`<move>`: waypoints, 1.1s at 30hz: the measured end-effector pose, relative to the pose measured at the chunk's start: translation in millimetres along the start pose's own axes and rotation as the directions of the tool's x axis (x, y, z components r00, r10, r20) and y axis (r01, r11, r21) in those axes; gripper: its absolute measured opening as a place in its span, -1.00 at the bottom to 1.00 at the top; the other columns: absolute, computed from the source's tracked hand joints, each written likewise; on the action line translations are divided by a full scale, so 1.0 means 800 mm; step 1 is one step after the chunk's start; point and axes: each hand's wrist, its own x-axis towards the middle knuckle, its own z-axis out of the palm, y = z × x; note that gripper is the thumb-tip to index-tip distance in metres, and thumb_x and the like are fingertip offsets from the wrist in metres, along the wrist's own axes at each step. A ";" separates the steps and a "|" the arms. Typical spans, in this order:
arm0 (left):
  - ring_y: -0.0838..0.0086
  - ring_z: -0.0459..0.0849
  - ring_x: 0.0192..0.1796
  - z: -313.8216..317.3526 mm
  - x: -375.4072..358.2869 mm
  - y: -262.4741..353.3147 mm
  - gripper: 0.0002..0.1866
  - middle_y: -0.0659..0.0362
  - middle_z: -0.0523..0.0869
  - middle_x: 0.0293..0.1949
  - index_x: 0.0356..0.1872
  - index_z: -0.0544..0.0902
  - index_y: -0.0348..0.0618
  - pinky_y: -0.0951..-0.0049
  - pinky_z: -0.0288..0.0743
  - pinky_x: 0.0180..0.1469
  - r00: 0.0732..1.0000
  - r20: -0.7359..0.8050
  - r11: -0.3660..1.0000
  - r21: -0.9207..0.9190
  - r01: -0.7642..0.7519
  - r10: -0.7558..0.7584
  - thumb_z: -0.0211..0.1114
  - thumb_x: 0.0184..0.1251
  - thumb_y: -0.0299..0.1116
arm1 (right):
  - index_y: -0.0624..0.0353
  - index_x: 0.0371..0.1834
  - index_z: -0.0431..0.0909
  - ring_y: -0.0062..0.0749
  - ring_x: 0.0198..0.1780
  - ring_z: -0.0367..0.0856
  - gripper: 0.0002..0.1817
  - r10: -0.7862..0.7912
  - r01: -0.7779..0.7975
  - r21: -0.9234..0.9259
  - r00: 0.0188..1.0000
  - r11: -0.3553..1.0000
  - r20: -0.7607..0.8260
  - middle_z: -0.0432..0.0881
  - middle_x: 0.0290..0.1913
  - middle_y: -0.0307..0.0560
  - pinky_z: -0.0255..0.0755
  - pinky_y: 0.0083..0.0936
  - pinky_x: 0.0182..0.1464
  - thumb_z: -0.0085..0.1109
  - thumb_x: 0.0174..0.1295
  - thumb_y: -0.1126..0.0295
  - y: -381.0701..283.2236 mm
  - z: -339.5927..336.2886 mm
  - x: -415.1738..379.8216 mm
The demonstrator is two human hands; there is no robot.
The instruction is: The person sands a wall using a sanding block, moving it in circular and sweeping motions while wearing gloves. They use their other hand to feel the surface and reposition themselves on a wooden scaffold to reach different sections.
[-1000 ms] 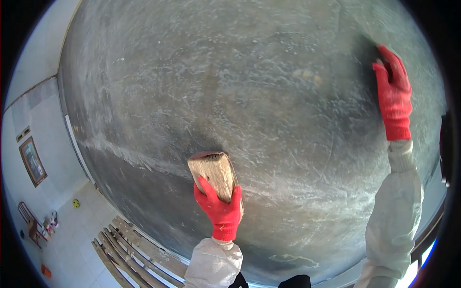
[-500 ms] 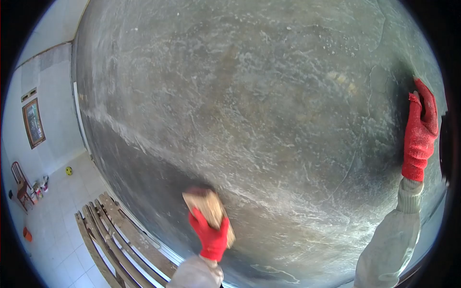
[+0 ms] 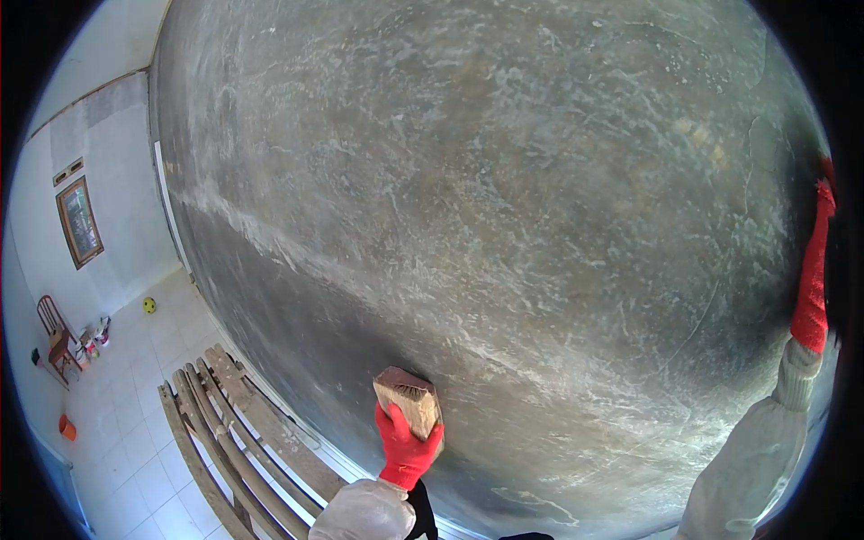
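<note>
My left hand point(image 3: 408, 447), in a red glove, grips a wooden sanding block point(image 3: 416, 407) from its back side. The block has a reddish-brown edge facing the wall and is held against the lower part of the grey plastered wall point(image 3: 504, 243). At the far right, my right hand point(image 3: 821, 243), also red-gloved, is raised against the same wall with its fingers stretched upward. Part of that hand is lost at the dark rim of the view. I see nothing held in it.
A slatted wooden bench or platform point(image 3: 225, 441) runs along the wall's foot at lower left. Beyond, on the tiled floor point(image 3: 135, 450), are a yellow ball point(image 3: 149, 305), an orange bucket point(image 3: 67, 427) and a wooden chair point(image 3: 56, 337). A framed window point(image 3: 80, 222) is in the side wall.
The view has swung slightly left, so the wall and right hand sit farther right. My left hand and the block, blurred before, now appear sharp and a little lower, still gripped.
</note>
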 end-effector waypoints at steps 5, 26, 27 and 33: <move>-0.22 0.21 0.33 -0.018 0.116 0.036 0.16 -0.29 0.12 0.36 0.53 -0.06 -0.05 -0.15 0.20 0.29 0.988 -0.153 0.999 0.030 -0.030 0.034 0.54 -0.04 -0.10 | 0.35 -0.11 0.64 -0.08 -0.09 0.61 -0.71 0.033 -0.032 -0.021 0.998 0.999 0.050 0.67 -0.11 0.09 0.48 -0.31 0.01 0.10 0.28 0.35 -0.013 -0.007 0.002; -0.26 0.31 0.28 -0.069 0.262 0.095 0.05 -0.32 0.21 0.34 0.47 0.12 -0.05 -0.13 0.27 0.25 0.931 -0.292 0.975 0.012 -0.223 0.217 0.55 -0.06 -0.14 | 0.35 -0.06 0.63 -0.07 -0.07 0.62 -0.70 0.068 -0.058 -0.124 0.995 0.991 0.076 0.67 -0.09 0.10 0.47 -0.31 0.06 0.08 0.33 0.34 -0.022 -0.012 0.001; -0.26 0.31 0.28 -0.068 0.257 0.094 0.05 -0.32 0.21 0.34 0.47 0.12 -0.05 -0.13 0.27 0.25 0.931 -0.297 0.976 0.026 -0.215 0.213 0.55 -0.06 -0.14 | 0.35 -0.06 0.63 -0.07 -0.07 0.62 -0.70 0.069 -0.060 -0.108 0.995 0.992 0.076 0.67 -0.09 0.10 0.47 -0.31 0.06 0.08 0.33 0.34 -0.022 -0.011 0.000; -0.37 0.35 0.24 -0.018 0.071 0.014 0.16 -0.38 0.22 0.32 0.51 -0.03 0.09 -0.22 0.37 0.11 0.948 -0.134 0.957 0.018 -0.289 0.288 0.58 -0.11 -0.13 | 0.37 -0.07 0.61 -0.07 -0.07 0.62 -0.71 0.041 -0.039 -0.032 0.998 0.999 0.054 0.67 -0.09 0.13 0.47 -0.31 0.07 0.06 0.35 0.36 -0.012 -0.008 -0.003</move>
